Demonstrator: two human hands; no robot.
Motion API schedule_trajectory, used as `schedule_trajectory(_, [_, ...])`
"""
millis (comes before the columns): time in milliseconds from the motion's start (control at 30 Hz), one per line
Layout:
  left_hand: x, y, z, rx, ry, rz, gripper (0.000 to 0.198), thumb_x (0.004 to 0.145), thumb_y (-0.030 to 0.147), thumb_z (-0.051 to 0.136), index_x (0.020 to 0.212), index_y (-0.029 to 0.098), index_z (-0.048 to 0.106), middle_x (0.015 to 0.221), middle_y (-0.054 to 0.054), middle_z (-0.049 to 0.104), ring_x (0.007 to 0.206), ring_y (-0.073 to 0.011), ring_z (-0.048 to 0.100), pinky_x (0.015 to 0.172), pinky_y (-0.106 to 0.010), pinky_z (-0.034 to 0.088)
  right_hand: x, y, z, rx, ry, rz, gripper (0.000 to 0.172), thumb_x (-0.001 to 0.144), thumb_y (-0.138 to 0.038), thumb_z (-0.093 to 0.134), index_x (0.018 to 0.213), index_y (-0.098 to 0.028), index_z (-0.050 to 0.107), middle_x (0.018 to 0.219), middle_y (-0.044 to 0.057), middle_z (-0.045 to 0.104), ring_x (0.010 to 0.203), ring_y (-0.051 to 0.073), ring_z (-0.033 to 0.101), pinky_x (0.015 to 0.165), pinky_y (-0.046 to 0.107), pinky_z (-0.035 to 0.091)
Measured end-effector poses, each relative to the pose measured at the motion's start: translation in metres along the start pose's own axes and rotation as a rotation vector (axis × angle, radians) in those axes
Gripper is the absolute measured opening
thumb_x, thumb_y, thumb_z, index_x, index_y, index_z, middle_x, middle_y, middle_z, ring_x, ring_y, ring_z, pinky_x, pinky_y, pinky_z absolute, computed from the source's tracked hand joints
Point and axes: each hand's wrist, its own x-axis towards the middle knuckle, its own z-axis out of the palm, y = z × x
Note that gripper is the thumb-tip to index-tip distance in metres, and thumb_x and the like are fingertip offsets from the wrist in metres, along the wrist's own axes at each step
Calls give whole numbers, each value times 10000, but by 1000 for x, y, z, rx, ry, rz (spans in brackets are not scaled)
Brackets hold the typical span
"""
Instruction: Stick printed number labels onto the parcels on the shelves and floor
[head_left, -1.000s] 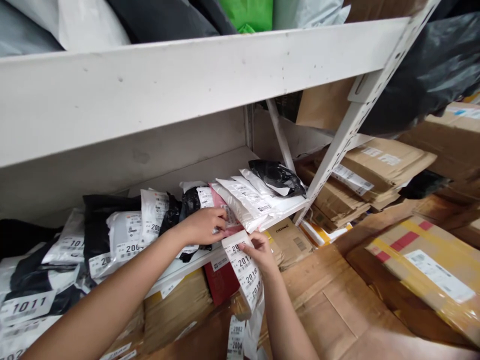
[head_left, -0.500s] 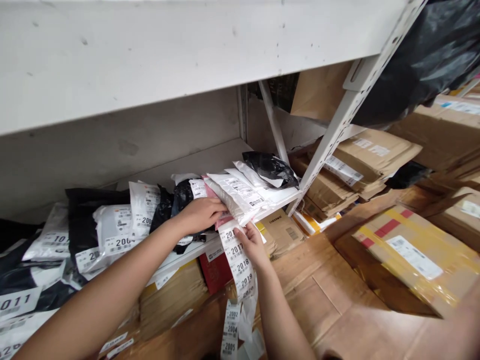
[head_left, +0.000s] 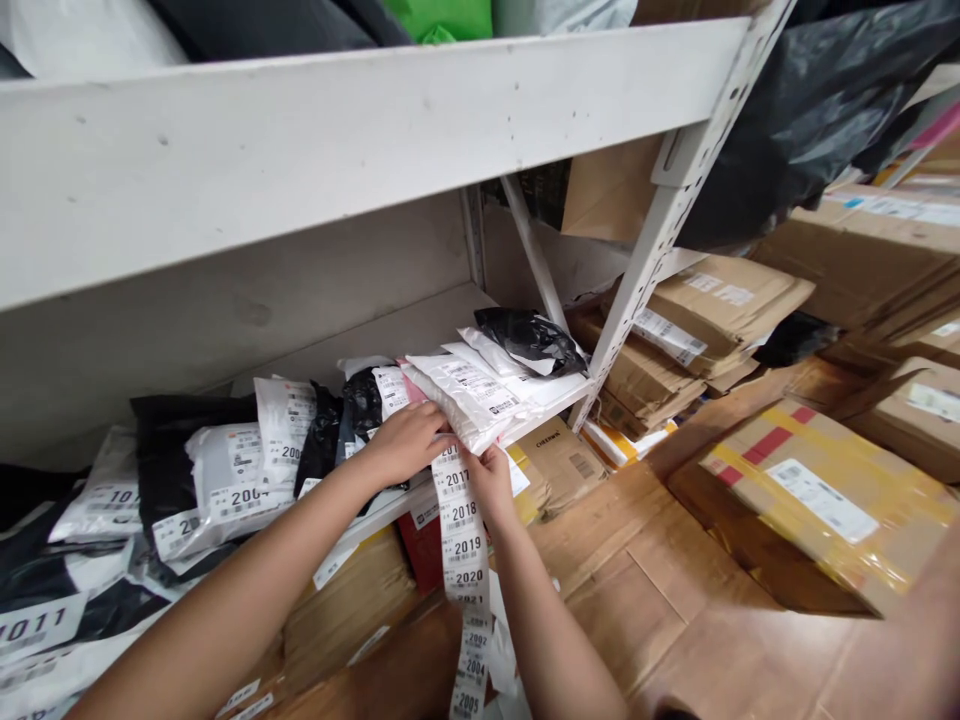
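A long strip of numbered labels (head_left: 463,515) hangs down below the shelf edge, printed 2017, 2018, 2019 and onward. My right hand (head_left: 493,482) is closed, pinching the right side of the strip near its top, by the lower corner of a white parcel bag (head_left: 469,395). From the left, my left hand (head_left: 405,440) reaches in with its fingers bent together at the top of the strip, against the same bag; the fingertips are partly hidden. A pink parcel edge (head_left: 411,385) shows behind the white bag.
Black and white parcel bags with number labels line the shelf (head_left: 544,400) on the left. A white upright post (head_left: 637,260) stands at right. Beyond it are stacked cartons (head_left: 712,300) and a yellow-taped box (head_left: 825,500) on the floor. A shelf beam (head_left: 360,140) crosses above.
The view has shifted, so the upper shelf's parcels now show. My left hand has come down to the strip's top beside my right hand. The strip hangs straighter, with more numbers visible.
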Motion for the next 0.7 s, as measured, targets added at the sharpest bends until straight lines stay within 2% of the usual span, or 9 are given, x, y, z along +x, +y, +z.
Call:
schedule_trajectory(100, [2,2,3,64,7,-1,308,939,374,491,1118,183,653,1155,-105,647,1120,-262,574,965,-374,431,5,-2,3,-104,68,-41,311,750,-460,628,790,-152,649,719,37,646,645,165,500,600,276,401])
schedule_trajectory(233, [5,8,8,130,36,-53,268,930,309,504,1087,148,649,1109,-119,662,1068,-270,599,930,-373,454,6,-3,3,-151,139,-90,286,761,-423,614,851,-161,683,833,64,689,782,215,558,680,295,430])
schedule_trajectory(300, [5,13,11,152,64,-100,251,919,318,528,1062,148,647,1084,-116,665,1044,-269,606,919,-368,461,5,0,0,-116,125,-37,305,739,-451,631,823,-161,674,749,42,665,711,195,540,629,283,412])
schedule_trajectory(400, [5,17,16,169,115,-160,233,911,332,548,1042,162,638,1054,-103,669,1019,-264,610,911,-360,467,4,4,-7,-69,35,50,378,694,-525,662,768,-155,650,604,6,592,557,145,460,523,262,352])
schedule_trajectory(500, [5,18,20,173,149,-175,213,928,321,512,1004,170,642,1018,-96,670,993,-265,613,890,-366,475,5,7,-12,-47,-19,83,404,676,-558,678,753,-164,626,564,-13,554,505,115,406,482,248,308])
schedule_trajectory(700, [4,20,25,206,184,-170,207,942,280,477,987,162,641,991,-101,656,977,-274,605,884,-384,474,1,10,-8,-52,56,78,442,693,-598,667,623,-190,512,508,-52,437,502,85,315,469,235,248])
